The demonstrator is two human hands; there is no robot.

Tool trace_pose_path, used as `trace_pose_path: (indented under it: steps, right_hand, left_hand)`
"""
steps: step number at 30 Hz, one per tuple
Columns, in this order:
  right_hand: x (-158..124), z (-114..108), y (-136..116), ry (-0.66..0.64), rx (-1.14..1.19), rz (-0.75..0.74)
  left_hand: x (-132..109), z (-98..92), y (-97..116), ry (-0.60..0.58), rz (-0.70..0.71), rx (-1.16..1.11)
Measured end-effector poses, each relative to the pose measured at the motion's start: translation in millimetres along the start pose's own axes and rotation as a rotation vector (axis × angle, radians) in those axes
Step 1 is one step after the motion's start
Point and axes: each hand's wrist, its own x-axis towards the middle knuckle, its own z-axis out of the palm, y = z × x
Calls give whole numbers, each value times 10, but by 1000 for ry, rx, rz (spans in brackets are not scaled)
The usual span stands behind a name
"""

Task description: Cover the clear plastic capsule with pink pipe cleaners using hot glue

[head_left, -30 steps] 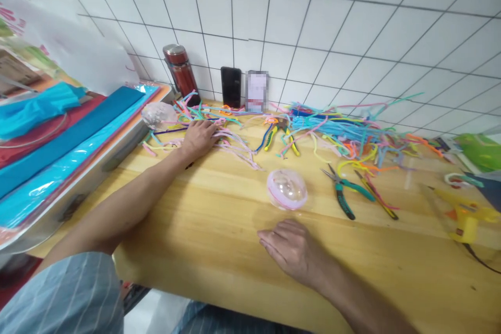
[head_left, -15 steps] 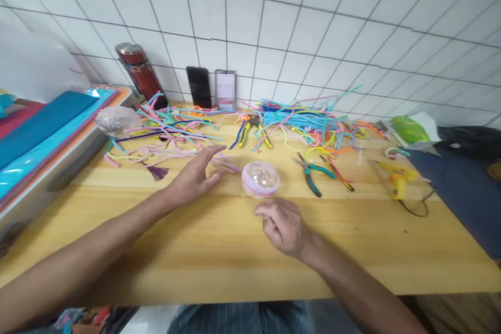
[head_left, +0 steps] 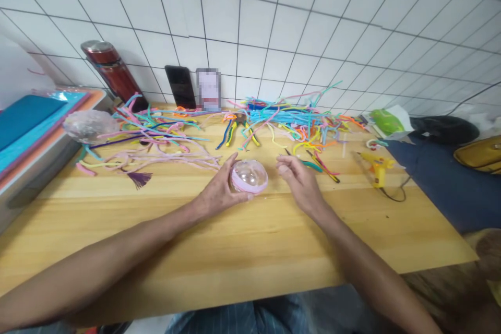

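A clear, rounded plastic container [head_left: 250,177] with a pink band around it stands on the wooden table in front of me. My left hand [head_left: 225,188] grips its left side, thumb at the near side and fingers at the far side. To the right of it, apart from it, is my right hand [head_left: 299,180], its fingers curled towards the thumb; whether anything small is between them is hidden. Green-handled pliers [head_left: 312,165] lie just beyond the right hand, partly covered by it. Pink pipe cleaners [head_left: 183,157] lie beyond my left hand.
A heap of coloured pipe cleaners [head_left: 289,117] and yellow-and-blue-handled pliers [head_left: 231,133] lie at the back. A yellow glue gun [head_left: 378,167] with a cord is at right. A red flask [head_left: 115,75], two phones [head_left: 180,87], a crumpled clear ball [head_left: 91,126] and a purple tassel [head_left: 140,179] are leftward.
My left hand has come right and closed on the clear container. My right hand has moved from its near side to its right. The view has shifted to the right.
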Motion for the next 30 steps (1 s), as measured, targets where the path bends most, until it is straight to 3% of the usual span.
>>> trace_pose_path:
  steps: [4, 9, 13, 16, 22, 30]
  right_hand:
    - [-39, 260, 151, -120, 81, 42]
    - [-201, 354, 187, -198, 196, 15]
    - [-282, 329, 147, -188, 144, -94]
    - [-299, 316, 121, -189, 72, -215]
    - [-331, 315, 87, -72, -80, -433]
    - [-350, 284, 52, -30, -134, -486]
  left_hand:
    - [-63, 33, -28, -1, 87, 122]
    - [-190, 10, -30, -39, 157, 198]
    - [-263, -29, 47, -136, 27, 25]
    - [-293, -26, 98, -136, -26, -44]
    - [-313, -5, 100, -97, 48, 31]
    - [-305, -16, 130, -80, 112, 95]
